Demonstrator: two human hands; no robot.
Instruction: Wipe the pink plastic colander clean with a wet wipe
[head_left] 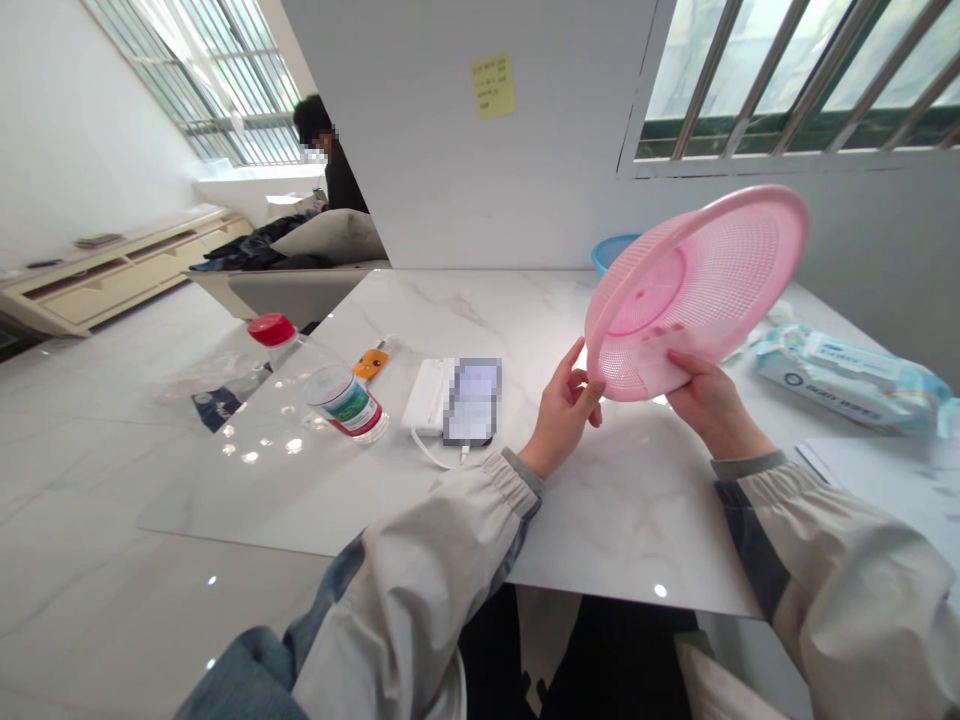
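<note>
Both my hands hold up a round pink plastic strainer (697, 285), tilted steeply above the white marble table (480, 320). My left hand (562, 408) grips its lower left rim. My right hand (712, 400) holds the lower right edge, with its fingers against the mesh. A paler pink patch lies on the mesh near my right fingers, and I cannot tell what it is. The strainer hides part of a blue plastic basin (615, 252) behind it.
On the table lie a red-capped plastic bottle (334, 385), an orange tag (370, 363), a white power bank (429, 395), a phone (472, 400), a wet-wipes packet (847, 380), and paper (885, 480). A seated person (330, 160) is at the back.
</note>
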